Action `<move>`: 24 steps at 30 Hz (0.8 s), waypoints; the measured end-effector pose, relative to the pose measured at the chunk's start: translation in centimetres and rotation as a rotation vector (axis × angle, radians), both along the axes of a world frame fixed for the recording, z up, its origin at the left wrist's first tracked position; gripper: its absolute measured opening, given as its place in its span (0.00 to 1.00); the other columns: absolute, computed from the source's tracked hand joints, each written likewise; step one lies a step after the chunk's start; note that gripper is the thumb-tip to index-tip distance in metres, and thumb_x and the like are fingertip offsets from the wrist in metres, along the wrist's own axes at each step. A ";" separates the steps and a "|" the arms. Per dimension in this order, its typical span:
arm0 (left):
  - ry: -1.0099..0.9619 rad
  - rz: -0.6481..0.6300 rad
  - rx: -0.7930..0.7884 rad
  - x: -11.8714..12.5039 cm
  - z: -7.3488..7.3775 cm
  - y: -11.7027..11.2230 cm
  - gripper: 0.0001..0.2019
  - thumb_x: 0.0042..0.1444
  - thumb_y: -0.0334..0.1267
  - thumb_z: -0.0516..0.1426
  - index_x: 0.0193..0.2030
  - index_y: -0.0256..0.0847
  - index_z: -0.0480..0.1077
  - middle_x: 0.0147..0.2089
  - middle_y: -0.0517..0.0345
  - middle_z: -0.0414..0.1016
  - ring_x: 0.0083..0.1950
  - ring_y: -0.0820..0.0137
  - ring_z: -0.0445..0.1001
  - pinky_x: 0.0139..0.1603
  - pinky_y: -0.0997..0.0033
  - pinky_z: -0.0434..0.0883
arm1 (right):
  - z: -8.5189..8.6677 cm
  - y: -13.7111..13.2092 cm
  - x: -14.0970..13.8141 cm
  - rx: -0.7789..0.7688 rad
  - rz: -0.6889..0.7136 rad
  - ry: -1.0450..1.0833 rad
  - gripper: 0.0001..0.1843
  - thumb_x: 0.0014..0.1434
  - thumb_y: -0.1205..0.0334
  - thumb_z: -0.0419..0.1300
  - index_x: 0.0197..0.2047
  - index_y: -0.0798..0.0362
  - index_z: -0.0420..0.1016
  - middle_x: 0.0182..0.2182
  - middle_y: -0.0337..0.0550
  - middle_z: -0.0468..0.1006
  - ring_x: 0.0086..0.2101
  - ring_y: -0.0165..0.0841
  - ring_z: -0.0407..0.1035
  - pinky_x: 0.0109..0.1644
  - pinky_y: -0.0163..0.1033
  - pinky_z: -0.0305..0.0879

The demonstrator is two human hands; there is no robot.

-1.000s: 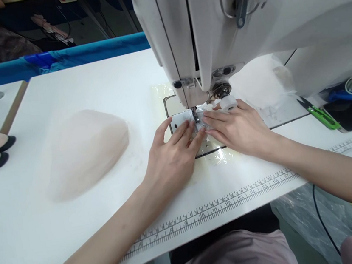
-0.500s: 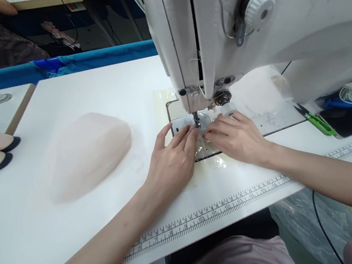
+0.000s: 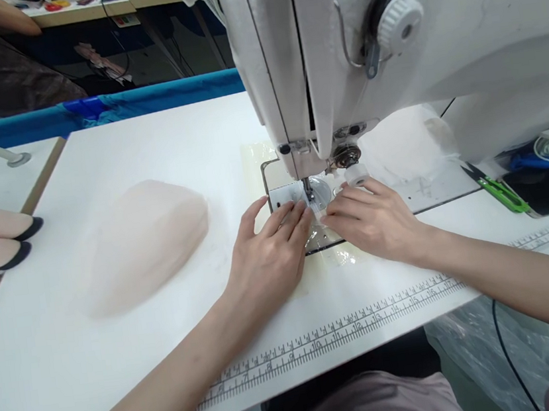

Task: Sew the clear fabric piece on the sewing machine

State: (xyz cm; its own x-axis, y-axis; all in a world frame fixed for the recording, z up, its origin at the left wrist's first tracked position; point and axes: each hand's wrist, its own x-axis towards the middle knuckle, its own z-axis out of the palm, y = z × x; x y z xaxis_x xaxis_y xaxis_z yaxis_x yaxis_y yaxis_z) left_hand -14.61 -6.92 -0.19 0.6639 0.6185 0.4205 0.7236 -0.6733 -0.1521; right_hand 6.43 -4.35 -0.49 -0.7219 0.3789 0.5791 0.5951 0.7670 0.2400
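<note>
My left hand [image 3: 272,246] lies palm down by the needle plate [image 3: 281,196], its fingers stretched forward and the outermost one spread to the left. Its fingertips touch a thin translucent strip [image 3: 316,215] beside the presser foot [image 3: 308,193]. From the right, my right hand [image 3: 374,220] has its fingers curled together at the strip's other side, seemingly pinching it. The strip is mostly hidden and its kind is unclear. Both hands rest close in front of the needle of the white sewing machine [image 3: 277,65].
A sheer pale pink fabric piece [image 3: 149,244] lies at left, near two skin-toned forms with black tips [image 3: 13,254]. Green-handled snips [image 3: 503,194] lie at right. White material [image 3: 407,142] sits behind my right hand. A printed ruler [image 3: 322,345] runs along the front edge.
The view has shifted slightly, so the whole scene sits a little lower and to the right. My hands stay at the presser foot, with the left fingers drawn slightly closer together.
</note>
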 end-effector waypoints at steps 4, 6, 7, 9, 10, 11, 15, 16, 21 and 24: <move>-0.020 -0.001 0.002 0.0 -0.1 0.2 0.16 0.63 0.28 0.49 0.55 0.33 0.71 0.55 0.47 0.76 0.57 0.59 0.74 0.62 0.46 0.62 | 0.0 0.0 0.0 -0.006 0.003 0.005 0.13 0.62 0.75 0.54 0.35 0.53 0.78 0.34 0.38 0.81 0.36 0.31 0.70 0.46 0.40 0.62; -0.032 0.001 -0.003 0.0 -0.2 0.3 0.16 0.63 0.28 0.50 0.55 0.33 0.71 0.55 0.46 0.76 0.56 0.58 0.75 0.62 0.45 0.62 | 0.1 0.0 0.0 -0.004 0.004 0.010 0.13 0.63 0.75 0.54 0.35 0.54 0.78 0.33 0.38 0.81 0.36 0.31 0.70 0.45 0.40 0.62; -0.036 0.002 -0.009 0.0 -0.2 0.3 0.16 0.63 0.28 0.50 0.55 0.33 0.71 0.55 0.46 0.76 0.56 0.58 0.75 0.62 0.44 0.62 | 0.1 0.1 -0.1 -0.003 0.003 0.010 0.13 0.63 0.75 0.54 0.35 0.54 0.78 0.33 0.39 0.81 0.36 0.31 0.70 0.45 0.40 0.61; -0.040 0.004 -0.027 0.1 -0.2 0.4 0.17 0.63 0.28 0.49 0.56 0.34 0.71 0.55 0.46 0.76 0.56 0.57 0.75 0.62 0.44 0.62 | 0.2 0.1 -0.1 -0.003 -0.001 0.005 0.14 0.63 0.75 0.53 0.34 0.53 0.78 0.34 0.38 0.81 0.36 0.31 0.70 0.45 0.40 0.61; -0.043 0.006 -0.036 0.1 -0.2 0.4 0.17 0.63 0.28 0.49 0.56 0.35 0.71 0.55 0.46 0.76 0.56 0.57 0.75 0.62 0.43 0.62 | 0.2 0.1 -0.1 -0.005 -0.007 0.000 0.14 0.63 0.75 0.53 0.34 0.53 0.78 0.34 0.38 0.81 0.36 0.31 0.70 0.45 0.40 0.61; -0.048 0.009 -0.046 0.1 -0.1 0.5 0.17 0.63 0.28 0.49 0.56 0.36 0.71 0.55 0.47 0.76 0.56 0.57 0.75 0.62 0.42 0.62 | 0.2 0.1 0.0 -0.009 -0.016 -0.005 0.14 0.63 0.75 0.53 0.34 0.52 0.78 0.34 0.38 0.81 0.37 0.31 0.70 0.44 0.40 0.60; -0.076 0.023 -0.088 0.0 -0.1 0.7 0.18 0.64 0.29 0.49 0.58 0.40 0.70 0.56 0.49 0.75 0.57 0.57 0.74 0.63 0.40 0.60 | 0.0 0.3 0.0 -0.032 -0.043 -0.017 0.13 0.63 0.73 0.54 0.35 0.51 0.78 0.35 0.36 0.81 0.37 0.32 0.70 0.43 0.41 0.59; -0.079 0.027 -0.095 0.0 -0.1 0.8 0.18 0.64 0.29 0.49 0.58 0.40 0.70 0.57 0.50 0.75 0.57 0.57 0.74 0.63 0.40 0.60 | 0.0 0.4 0.0 -0.036 -0.048 -0.018 0.13 0.63 0.73 0.54 0.35 0.51 0.78 0.35 0.36 0.81 0.36 0.32 0.70 0.43 0.42 0.59; -0.064 0.046 -0.073 -0.1 0.0 0.8 0.18 0.64 0.29 0.49 0.57 0.40 0.70 0.57 0.51 0.75 0.58 0.57 0.73 0.63 0.42 0.60 | -0.1 0.5 -0.1 -0.032 -0.065 -0.018 0.13 0.64 0.72 0.54 0.35 0.51 0.78 0.35 0.36 0.81 0.38 0.32 0.70 0.43 0.42 0.58; -0.036 0.038 -0.023 -0.1 0.2 0.5 0.17 0.63 0.30 0.49 0.56 0.40 0.71 0.56 0.52 0.75 0.56 0.58 0.74 0.60 0.45 0.61 | 0.0 0.2 -0.2 -0.043 -0.066 -0.008 0.12 0.64 0.70 0.55 0.33 0.52 0.77 0.35 0.37 0.81 0.37 0.32 0.69 0.43 0.41 0.58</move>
State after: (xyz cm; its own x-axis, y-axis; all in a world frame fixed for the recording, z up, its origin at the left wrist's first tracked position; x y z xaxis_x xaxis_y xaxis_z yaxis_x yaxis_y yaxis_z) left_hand -14.73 -6.40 -0.02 0.6246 0.6529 0.4285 0.7534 -0.6483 -0.1105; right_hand 6.26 -4.14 -0.45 -0.6992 0.4504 0.5552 0.6428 0.7359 0.2125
